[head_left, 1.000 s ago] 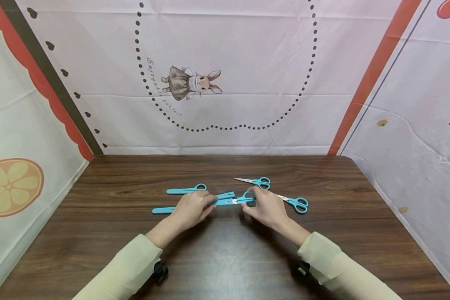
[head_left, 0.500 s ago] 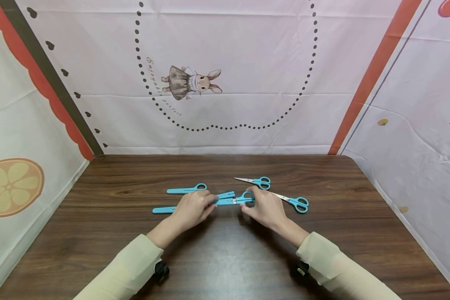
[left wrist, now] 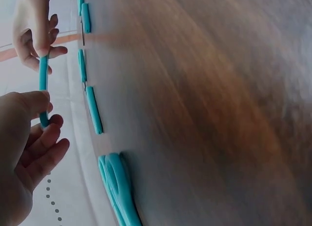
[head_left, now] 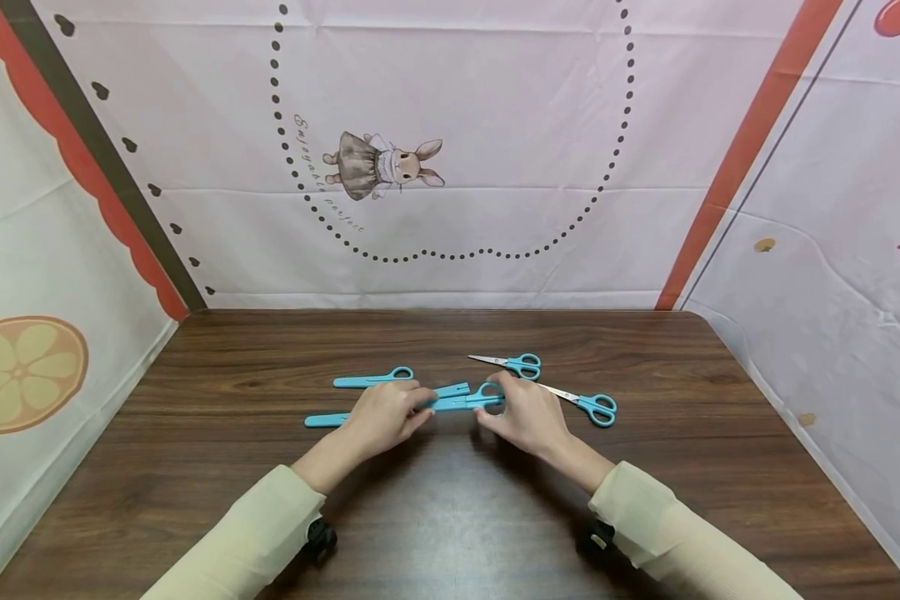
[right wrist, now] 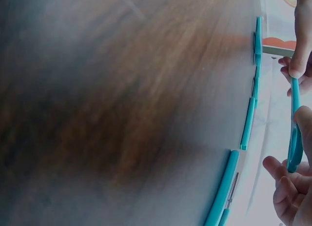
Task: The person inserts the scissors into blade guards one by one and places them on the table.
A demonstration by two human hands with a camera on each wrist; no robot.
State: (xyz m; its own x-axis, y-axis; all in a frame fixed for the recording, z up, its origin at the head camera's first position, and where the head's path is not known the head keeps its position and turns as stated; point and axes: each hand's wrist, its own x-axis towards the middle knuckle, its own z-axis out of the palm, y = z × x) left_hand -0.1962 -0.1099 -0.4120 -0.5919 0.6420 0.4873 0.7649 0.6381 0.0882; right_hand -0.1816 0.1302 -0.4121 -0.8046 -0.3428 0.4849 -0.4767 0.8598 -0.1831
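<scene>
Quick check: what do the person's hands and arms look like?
The left hand and right hand are ungloved. The left sleeve and right sleeve are pale cream. A small black device shows by the left sleeve's end, a second device by the right's.

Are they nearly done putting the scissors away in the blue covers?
Maybe halfway. Done: the covered pair beyond the left hand shows no bare metal. In hand: the left hand holds a cover, the right hand holds a pair of scissors, and no metal shows between. Still to do: the back scissors and front scissors on the right have bare metal showing.
</scene>
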